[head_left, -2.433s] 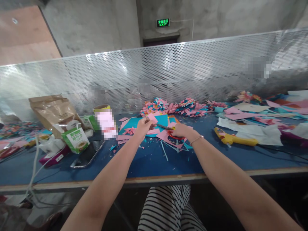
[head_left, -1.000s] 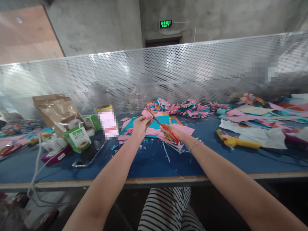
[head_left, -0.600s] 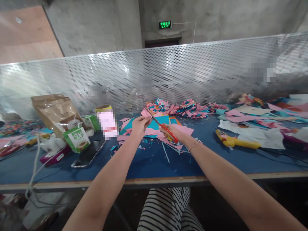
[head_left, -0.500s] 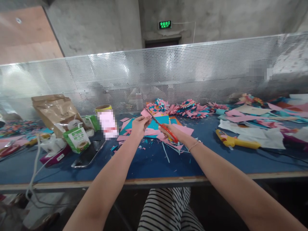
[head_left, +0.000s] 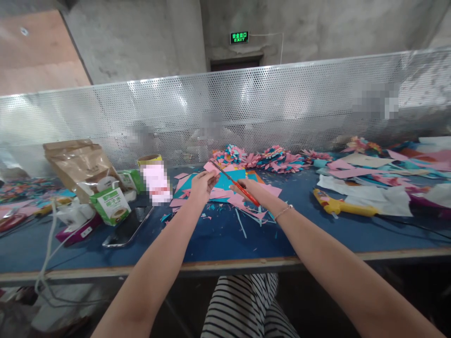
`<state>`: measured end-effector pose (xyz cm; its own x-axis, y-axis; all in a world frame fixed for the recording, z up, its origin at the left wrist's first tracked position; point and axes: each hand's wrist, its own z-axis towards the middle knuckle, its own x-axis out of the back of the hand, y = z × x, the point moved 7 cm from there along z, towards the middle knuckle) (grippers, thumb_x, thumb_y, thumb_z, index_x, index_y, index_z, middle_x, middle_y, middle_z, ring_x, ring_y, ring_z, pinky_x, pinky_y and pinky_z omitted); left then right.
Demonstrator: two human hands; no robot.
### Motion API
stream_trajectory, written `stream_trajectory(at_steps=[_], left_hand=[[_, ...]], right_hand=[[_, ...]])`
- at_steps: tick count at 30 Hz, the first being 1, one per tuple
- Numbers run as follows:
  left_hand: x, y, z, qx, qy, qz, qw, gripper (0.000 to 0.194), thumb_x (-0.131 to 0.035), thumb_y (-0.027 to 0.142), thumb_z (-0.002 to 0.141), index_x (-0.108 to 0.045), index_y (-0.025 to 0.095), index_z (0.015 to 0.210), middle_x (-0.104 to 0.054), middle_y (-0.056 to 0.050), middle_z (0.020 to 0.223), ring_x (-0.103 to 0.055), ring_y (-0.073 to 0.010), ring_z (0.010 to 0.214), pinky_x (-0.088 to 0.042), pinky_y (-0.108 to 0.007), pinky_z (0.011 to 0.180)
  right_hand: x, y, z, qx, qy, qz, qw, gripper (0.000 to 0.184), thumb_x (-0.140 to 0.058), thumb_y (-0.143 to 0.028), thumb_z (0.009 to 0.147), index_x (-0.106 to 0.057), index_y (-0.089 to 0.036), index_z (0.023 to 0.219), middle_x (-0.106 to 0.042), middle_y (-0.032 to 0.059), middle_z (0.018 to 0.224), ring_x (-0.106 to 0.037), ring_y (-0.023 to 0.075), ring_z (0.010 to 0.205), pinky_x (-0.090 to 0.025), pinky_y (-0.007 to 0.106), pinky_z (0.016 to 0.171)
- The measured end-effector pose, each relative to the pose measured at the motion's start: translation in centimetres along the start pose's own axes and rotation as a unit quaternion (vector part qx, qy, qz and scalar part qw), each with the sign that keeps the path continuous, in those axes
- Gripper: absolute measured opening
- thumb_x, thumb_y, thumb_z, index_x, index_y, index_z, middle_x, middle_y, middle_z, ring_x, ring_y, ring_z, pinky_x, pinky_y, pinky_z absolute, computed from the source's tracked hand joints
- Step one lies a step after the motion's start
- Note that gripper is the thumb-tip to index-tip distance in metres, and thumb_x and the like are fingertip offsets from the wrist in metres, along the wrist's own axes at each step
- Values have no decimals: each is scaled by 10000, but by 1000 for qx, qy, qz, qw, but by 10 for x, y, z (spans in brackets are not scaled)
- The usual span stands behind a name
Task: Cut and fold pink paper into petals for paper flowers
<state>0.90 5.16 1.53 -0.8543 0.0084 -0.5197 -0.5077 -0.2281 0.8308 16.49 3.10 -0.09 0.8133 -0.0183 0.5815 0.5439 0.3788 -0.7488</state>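
Change noted: the scissors (head_left: 248,194), earlier lower and short of the pink paper (head_left: 210,167), now reach across it — cutting appears in hand. Left hand (head_left: 202,184) pinches that paper above the tabletop (head_left: 218,251); right hand (head_left: 262,191) grips the scissors. Paper scraps (head_left: 237,201) crowd beneath — glue gun (head_left: 347,207) well apart.

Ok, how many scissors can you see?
2: one pair in the right hand, blades at the pink paper in the left hand; what looks like another pair, red-handled, at the table's far left. Scraps may hide more.
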Motion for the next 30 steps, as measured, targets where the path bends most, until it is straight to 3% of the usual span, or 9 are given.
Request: stream_trajectory(at_steps=[7, 13, 20, 24, 30], left_hand=[[-3, 2, -4, 3, -2, 8, 1000, 117, -634, 71, 564, -541, 132, 525, -599, -15, 507, -606, -119, 540, -474, -215, 559], [-12, -1, -11, 16, -46, 17, 999, 139, -656, 91, 554, -536, 140, 507, -600, -15, 525, -592, -110, 544, -482, -237, 598], [-12, -1, -11, 24, -36, 25, 999, 97, -648, 87, 577, -569, 126, 535, -601, -24, 560, -570, -90, 535, -473, -253, 629], [-13, 0, -13, 24, -35, 29, 999, 109, -646, 92, 573, -556, 134, 529, -601, -24, 555, -572, -97, 550, -480, -250, 626], [-12, -1, -12, 25, -29, 26, 999, 115, -626, 74, 588, -548, 127, 524, -597, -22, 549, -577, -97, 545, -479, -247, 621]], right_hand=[[-4, -4, -9, -31, -62, 110, 992, 289, -547, -457, 717, -475, -181, 763, -428, -47, 551, -402, 63, 450, -435, 212, 482], [-10, -3, -12, -63, -78, 188, 977, 279, -485, -457, 761, -471, -180, 733, -392, -53, 467, -385, 71, 417, -339, 190, 388], [-11, 0, -11, -61, -87, 163, 981, 278, -541, -448, 726, -476, -183, 783, -392, -55, 481, -434, 85, 445, -337, 189, 389], [-11, -4, -12, -54, -85, 152, 983, 315, -607, -456, 666, -485, -186, 772, -363, -69, 483, -385, 69, 425, -356, 201, 410], [-12, -1, -10, -83, -73, 154, 982, 284, -524, -453, 741, -510, -182, 826, -403, -41, 485, -411, 93, 432, -377, 221, 409]])
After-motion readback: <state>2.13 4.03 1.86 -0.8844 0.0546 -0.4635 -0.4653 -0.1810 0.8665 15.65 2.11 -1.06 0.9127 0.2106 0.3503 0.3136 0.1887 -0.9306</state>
